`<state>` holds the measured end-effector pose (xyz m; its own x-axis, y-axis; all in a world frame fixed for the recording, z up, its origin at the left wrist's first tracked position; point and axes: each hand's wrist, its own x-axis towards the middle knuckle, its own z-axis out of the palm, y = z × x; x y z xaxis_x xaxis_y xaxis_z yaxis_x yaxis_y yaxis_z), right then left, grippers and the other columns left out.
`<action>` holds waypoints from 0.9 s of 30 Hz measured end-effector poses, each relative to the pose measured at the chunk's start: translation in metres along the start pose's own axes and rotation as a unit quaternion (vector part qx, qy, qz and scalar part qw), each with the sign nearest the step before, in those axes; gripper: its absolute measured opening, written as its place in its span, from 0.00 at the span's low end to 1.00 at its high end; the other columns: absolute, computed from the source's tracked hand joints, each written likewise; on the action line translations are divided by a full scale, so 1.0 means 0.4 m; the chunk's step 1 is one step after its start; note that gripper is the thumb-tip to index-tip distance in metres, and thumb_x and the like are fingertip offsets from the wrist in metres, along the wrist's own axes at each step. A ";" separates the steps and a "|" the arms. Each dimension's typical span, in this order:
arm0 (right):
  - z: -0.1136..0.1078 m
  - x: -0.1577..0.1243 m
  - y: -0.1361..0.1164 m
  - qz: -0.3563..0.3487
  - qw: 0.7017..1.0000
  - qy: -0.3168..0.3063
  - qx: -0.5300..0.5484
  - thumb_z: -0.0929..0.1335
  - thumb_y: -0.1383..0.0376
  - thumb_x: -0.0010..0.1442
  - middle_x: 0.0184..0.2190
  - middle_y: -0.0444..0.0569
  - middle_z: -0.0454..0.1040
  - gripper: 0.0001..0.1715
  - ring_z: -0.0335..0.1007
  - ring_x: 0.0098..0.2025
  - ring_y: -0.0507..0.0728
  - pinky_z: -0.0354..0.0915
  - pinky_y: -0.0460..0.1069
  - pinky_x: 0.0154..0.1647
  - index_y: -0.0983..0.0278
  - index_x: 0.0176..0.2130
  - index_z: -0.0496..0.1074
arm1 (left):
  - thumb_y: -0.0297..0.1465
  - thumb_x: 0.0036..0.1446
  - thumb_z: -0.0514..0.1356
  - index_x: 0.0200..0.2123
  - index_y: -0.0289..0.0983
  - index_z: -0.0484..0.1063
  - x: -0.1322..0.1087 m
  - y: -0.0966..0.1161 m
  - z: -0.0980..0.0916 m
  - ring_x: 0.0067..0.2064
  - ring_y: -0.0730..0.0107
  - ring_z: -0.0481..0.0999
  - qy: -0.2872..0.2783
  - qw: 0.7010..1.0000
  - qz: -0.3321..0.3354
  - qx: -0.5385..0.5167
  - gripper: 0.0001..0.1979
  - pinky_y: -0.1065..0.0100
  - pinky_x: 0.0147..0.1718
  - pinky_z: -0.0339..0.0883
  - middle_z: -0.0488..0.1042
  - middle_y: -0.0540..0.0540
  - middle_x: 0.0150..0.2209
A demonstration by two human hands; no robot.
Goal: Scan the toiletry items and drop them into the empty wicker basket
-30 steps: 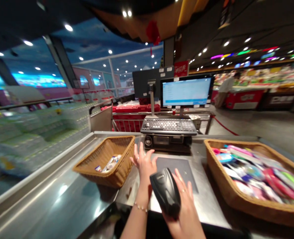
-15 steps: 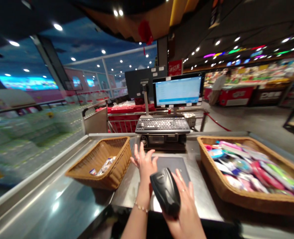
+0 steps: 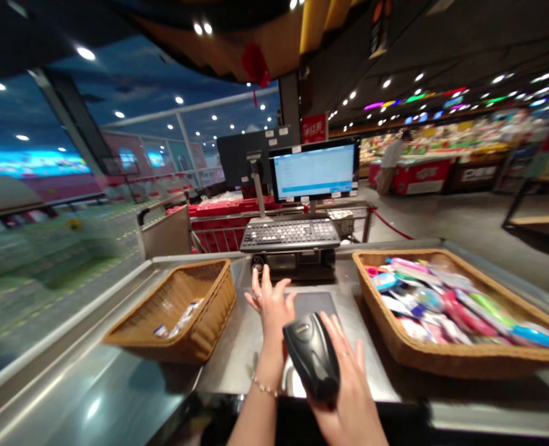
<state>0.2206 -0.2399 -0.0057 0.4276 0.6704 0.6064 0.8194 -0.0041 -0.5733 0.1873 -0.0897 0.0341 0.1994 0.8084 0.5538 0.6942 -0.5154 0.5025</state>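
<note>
And here at the checkout, the right hand (image 3: 346, 387) was wrapped firmly around a black handheld barcode scanner (image 3: 311, 356), bottom centre of the frame, with the grip closed on it! The left hand (image 3: 271, 316), bracelet at the wrist, was open and empty just beside it, fingers spread over the steel counter (image 3: 228, 365). Left of the hands sat a wicker basket (image 3: 214, 297) with a few small packets (image 3: 176, 319); to the right, a larger wicker basket (image 3: 442, 365) brimmed with colourful packets (image 3: 423, 303). Straight ahead stood a keyboard (image 3: 290, 234) beneath a lit monitor (image 3: 314, 172).
</note>
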 end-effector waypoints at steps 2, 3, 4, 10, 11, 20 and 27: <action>-0.005 -0.002 0.007 0.004 1.000 0.003 -0.001 0.61 0.68 0.55 0.67 0.56 0.57 0.42 0.46 0.70 0.68 0.41 0.74 0.66 0.63 0.66 0.46 | 0.28 0.51 0.64 0.39 0.46 0.80 -0.001 0.010 0.003 0.70 0.48 0.48 -0.005 1.000 0.002 -0.004 0.12 0.32 0.61 0.42 0.60 0.44 0.66; -0.007 -0.003 0.010 0.007 1.000 0.005 -0.001 0.61 0.68 0.55 0.67 0.55 0.57 0.42 0.47 0.70 0.68 0.41 0.73 0.66 0.63 0.67 0.46 | 0.28 0.51 0.64 0.39 0.46 0.80 -0.002 0.014 0.005 0.70 0.48 0.48 -0.009 1.000 0.004 -0.006 0.12 0.31 0.61 0.42 0.59 0.44 0.67; -0.010 -0.004 0.013 0.008 1.000 0.007 0.000 0.62 0.67 0.55 0.67 0.55 0.57 0.43 0.47 0.70 0.68 0.41 0.73 0.66 0.63 0.67 0.46 | 0.28 0.50 0.64 0.39 0.46 0.80 -0.003 0.019 0.008 0.70 0.48 0.48 -0.012 1.000 0.006 -0.007 0.12 0.31 0.61 0.42 0.59 0.45 0.67; -0.029 -0.008 0.026 0.021 1.000 0.019 -0.006 0.62 0.68 0.53 0.67 0.55 0.57 0.44 0.49 0.69 0.69 0.41 0.75 0.66 0.63 0.67 0.46 | 0.28 0.50 0.65 0.39 0.47 0.80 -0.007 0.056 0.028 0.70 0.47 0.47 -0.022 0.999 0.021 -0.015 0.12 0.30 0.60 0.42 0.59 0.45 0.67; -0.033 -0.009 0.029 0.023 0.999 0.022 -0.010 0.62 0.69 0.53 0.66 0.55 0.57 0.45 0.49 0.69 0.69 0.41 0.75 0.66 0.63 0.67 0.46 | 0.28 0.50 0.65 0.39 0.47 0.79 -0.007 0.063 0.032 0.70 0.47 0.48 -0.022 0.999 0.025 -0.017 0.12 0.30 0.60 0.42 0.59 0.45 0.67; -0.085 -0.021 0.100 0.007 0.998 -0.003 -0.068 0.65 0.65 0.57 0.67 0.57 0.56 0.48 0.51 0.68 0.71 0.49 0.79 0.60 0.61 0.68 0.39 | 0.28 0.50 0.65 0.38 0.46 0.80 -0.020 0.131 0.058 0.70 0.47 0.47 -0.042 0.997 0.047 -0.038 0.12 0.30 0.60 0.42 0.59 0.44 0.67; -0.104 -0.026 0.119 0.016 0.997 0.006 -0.081 0.66 0.64 0.57 0.67 0.58 0.55 0.49 0.49 0.69 0.70 0.49 0.79 0.61 0.61 0.69 0.38 | 0.28 0.51 0.64 0.40 0.47 0.79 -0.033 0.166 0.071 0.70 0.48 0.45 -0.063 0.995 0.058 -0.041 0.12 0.31 0.61 0.42 0.58 0.45 0.67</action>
<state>0.2709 -0.2779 -0.0166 0.4577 0.6593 0.5965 0.8558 -0.1448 -0.4966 0.2503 -0.1266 0.0413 0.3640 0.7681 0.5269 0.6027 -0.6255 0.4955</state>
